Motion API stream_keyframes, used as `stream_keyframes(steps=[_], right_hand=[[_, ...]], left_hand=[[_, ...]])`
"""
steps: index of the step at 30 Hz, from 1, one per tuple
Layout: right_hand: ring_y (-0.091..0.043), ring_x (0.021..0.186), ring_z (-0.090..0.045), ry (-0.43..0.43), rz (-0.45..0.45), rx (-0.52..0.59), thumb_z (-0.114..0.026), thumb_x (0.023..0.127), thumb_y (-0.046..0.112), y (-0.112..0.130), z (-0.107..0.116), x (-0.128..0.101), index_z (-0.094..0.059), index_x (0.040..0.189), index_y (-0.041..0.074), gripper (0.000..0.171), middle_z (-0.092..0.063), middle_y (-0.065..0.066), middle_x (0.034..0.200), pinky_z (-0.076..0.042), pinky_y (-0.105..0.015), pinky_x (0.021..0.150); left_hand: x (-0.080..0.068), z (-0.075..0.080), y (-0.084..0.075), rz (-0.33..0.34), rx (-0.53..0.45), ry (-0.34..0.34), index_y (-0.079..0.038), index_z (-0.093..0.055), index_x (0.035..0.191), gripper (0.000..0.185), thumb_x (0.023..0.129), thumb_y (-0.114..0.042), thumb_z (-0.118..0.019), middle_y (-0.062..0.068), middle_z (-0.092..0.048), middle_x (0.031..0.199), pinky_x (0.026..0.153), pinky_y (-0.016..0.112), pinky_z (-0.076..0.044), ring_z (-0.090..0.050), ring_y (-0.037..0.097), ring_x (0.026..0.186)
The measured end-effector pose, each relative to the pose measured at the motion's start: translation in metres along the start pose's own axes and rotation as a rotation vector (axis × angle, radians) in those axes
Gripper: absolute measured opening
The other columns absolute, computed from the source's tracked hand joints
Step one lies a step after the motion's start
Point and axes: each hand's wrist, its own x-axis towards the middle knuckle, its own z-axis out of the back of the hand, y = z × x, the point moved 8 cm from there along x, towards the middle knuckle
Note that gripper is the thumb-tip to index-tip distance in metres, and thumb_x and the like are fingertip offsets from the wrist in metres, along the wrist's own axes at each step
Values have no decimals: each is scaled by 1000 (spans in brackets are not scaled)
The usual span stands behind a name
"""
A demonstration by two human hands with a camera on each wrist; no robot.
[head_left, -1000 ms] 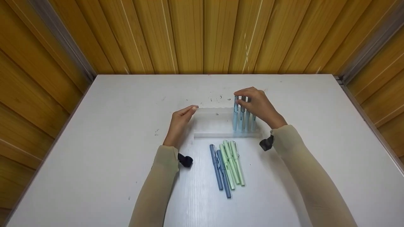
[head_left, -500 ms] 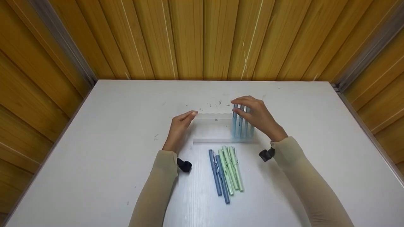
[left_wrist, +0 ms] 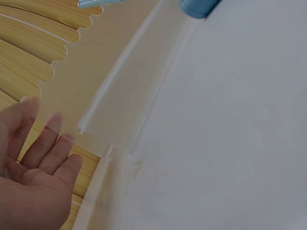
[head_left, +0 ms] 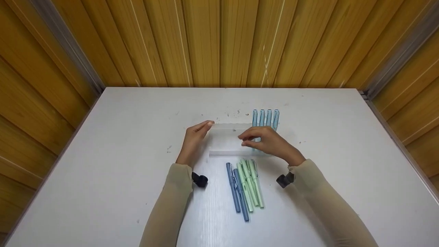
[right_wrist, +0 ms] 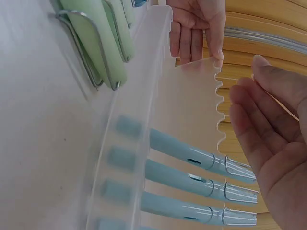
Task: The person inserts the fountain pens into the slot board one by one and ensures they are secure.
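Observation:
My left hand [head_left: 194,142] pinches the upper left corner of a clear pen stand [head_left: 224,140] with a scalloped top edge. In the left wrist view the thumb lies on one side of the panel and fingers show through it. Several light blue pens [head_left: 262,117] stand upright, side by side, at the stand's right end. My right hand [head_left: 269,142] hovers in front of them, its fingers loosely bent and holding nothing. In the right wrist view those pens [right_wrist: 184,174] sit in the stand's bottom trough, apart from that hand.
Three light green pens [head_left: 251,185] and two dark blue pens [head_left: 236,190] lie side by side on the white table [head_left: 120,192], just in front of the stand. Wood-look panels [head_left: 205,41] rise behind the table and at both sides.
My right hand has let go of the leftmost light blue pen and moved down toward me, off the pen tops. My left hand keeps its hold on the stand.

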Motion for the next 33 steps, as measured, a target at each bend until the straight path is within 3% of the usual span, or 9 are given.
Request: stream_keyframes(steps=[6, 15, 21, 33], right_hand=[[-18, 96, -68, 168, -48, 24, -70, 88, 13, 1, -26, 2, -72, 112, 5, 25, -72, -11, 109, -57, -33, 85], [-18, 95, -68, 344, -85, 12, -68, 89, 9, 4, -57, 5, -70, 114, 4, 26, -71, -10, 111, -56, -34, 89], [-18, 94, -67, 403, -107, 25, -67, 89, 7, 0, -71, 6, -70, 114, 2, 25, -71, -10, 108, -55, -33, 90], [-15, 93, -67, 457, -88, 26, -71, 86, 7, 2, -83, 9, -73, 108, 5, 22, -72, -7, 106, -55, -25, 84]], left_hand=[[0, -1, -1, -3, 21, 0, -21, -70, 118, 37, 89, -44, -65, -3, -64, 128, 111, 37, -38, -52, 16, 128], [0, -2, -2, -6, 10, 19, -22, -69, 120, 38, 91, -45, -64, -5, -62, 130, 111, 37, -38, -51, 15, 129], [0, 1, 0, 14, 55, -8, -21, -69, 119, 38, 91, -45, -64, -3, -62, 131, 110, 37, -40, -52, 16, 128], [-2, 0, -1, 4, 52, 3, -22, -68, 120, 37, 92, -44, -63, -4, -61, 132, 111, 36, -39, -51, 15, 129]])
